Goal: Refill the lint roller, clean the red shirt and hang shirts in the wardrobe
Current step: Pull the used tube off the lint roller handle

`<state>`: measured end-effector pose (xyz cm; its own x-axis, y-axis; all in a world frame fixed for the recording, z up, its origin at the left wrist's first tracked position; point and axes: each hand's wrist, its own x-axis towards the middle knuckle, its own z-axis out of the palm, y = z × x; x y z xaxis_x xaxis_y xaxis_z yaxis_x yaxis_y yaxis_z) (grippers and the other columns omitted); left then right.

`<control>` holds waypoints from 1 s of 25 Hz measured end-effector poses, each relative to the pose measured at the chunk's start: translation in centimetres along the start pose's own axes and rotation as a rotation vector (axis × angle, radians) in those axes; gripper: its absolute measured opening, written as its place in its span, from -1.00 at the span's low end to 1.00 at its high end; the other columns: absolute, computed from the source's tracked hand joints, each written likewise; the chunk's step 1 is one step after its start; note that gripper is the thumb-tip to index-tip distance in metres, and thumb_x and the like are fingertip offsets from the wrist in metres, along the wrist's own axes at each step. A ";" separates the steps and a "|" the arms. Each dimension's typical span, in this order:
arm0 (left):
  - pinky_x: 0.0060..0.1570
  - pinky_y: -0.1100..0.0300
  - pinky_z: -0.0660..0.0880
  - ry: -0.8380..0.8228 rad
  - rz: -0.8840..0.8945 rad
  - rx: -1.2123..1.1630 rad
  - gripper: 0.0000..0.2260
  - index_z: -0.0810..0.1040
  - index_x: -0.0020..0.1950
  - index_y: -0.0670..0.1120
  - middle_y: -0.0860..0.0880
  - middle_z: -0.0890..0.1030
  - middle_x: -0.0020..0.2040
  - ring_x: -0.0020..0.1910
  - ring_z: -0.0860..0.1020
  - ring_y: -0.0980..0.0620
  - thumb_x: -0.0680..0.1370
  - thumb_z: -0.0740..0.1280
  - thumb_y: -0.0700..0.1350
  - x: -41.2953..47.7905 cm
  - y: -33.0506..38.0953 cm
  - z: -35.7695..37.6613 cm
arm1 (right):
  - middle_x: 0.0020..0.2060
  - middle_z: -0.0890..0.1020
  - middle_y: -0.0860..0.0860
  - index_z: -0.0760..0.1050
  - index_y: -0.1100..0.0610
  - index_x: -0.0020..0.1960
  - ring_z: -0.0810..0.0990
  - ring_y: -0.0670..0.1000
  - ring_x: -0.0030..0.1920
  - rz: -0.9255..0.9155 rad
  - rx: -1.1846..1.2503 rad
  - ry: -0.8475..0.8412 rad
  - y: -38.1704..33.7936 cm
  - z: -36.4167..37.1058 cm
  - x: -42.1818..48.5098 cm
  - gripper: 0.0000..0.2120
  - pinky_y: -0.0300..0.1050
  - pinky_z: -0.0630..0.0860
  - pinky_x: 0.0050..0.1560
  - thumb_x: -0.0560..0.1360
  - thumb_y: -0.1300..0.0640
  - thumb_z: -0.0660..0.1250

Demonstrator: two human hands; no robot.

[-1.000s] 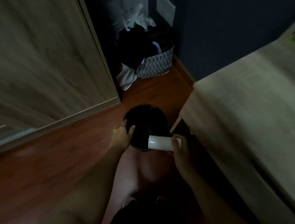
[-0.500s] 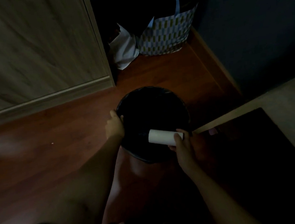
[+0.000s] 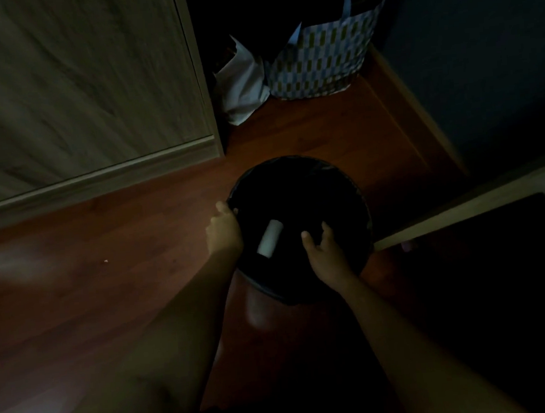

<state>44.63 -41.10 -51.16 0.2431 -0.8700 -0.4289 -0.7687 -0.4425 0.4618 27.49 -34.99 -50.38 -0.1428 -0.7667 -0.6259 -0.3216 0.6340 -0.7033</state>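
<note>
Reddish wooden floor (image 3: 307,132) bears a round black bin (image 3: 323,167), white tube (image 3: 270,243) inside. Left hand (image 3: 223,231) grips its rim; right hand (image 3: 327,255) hangs slack-fingered.

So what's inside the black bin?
One white roll shows inside the bin; whether it rests on the bottom is unclear. The rest is too dark to see.

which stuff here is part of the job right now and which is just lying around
In use: white cylindrical tube, loose inside round black bin; left hand gripping its rim; right hand, open above it.
Lying about: patterned tote bag; crumpled white bag or cloth beside it.
</note>
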 end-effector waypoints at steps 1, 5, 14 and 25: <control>0.05 -0.11 0.40 -0.017 -0.016 -0.020 -0.66 0.24 0.29 -0.26 -0.36 0.48 0.20 0.15 0.48 -0.37 0.64 0.09 -0.05 -0.3 0.4 -0.8 | 0.48 0.20 0.13 -0.11 0.07 0.52 0.24 0.16 0.44 -0.012 -0.019 0.015 -0.6 -0.6 -0.6 -0.34 0.13 0.25 0.41 0.57 -0.11 0.11; 0.07 -0.09 0.42 0.003 0.012 -0.009 -0.52 0.16 0.43 -0.26 -0.34 0.45 0.27 0.17 0.48 -0.36 0.63 0.11 0.00 -3.6 3.0 -6.6 | 0.50 0.14 0.13 -0.07 0.10 0.52 0.21 0.17 0.46 -0.019 -0.109 0.036 -5.0 -3.1 -5.2 -0.36 0.12 0.23 0.42 0.58 -0.13 0.08; 0.03 -0.07 0.40 0.091 0.287 0.020 -0.60 0.37 0.31 -0.28 -0.38 0.54 0.14 0.12 0.49 -0.37 0.64 0.11 -0.01 -21.5 13.9 -29.0 | 0.48 0.19 0.15 0.02 0.20 0.50 0.18 0.15 0.47 -0.220 -0.217 0.065 -23.1 -10.9 -27.5 -0.39 0.05 0.17 0.46 0.59 -0.08 0.08; 0.18 0.07 0.38 0.111 0.701 -0.067 -0.66 0.43 0.33 -0.23 -0.24 0.54 0.26 0.24 0.50 -0.20 0.62 0.17 -0.09 -44.6 23.3 -30.5 | 0.33 0.39 0.18 0.26 0.20 0.41 0.39 0.13 0.32 -0.543 -0.422 0.290 -20.7 -28.1 -48.3 -0.56 -0.08 0.29 0.30 0.58 0.05 0.15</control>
<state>33.93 -19.24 2.38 -0.2334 -0.9701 0.0664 -0.7289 0.2198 0.6484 14.74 -13.94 3.84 -0.0840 -0.9939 -0.0716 -0.7407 0.1103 -0.6627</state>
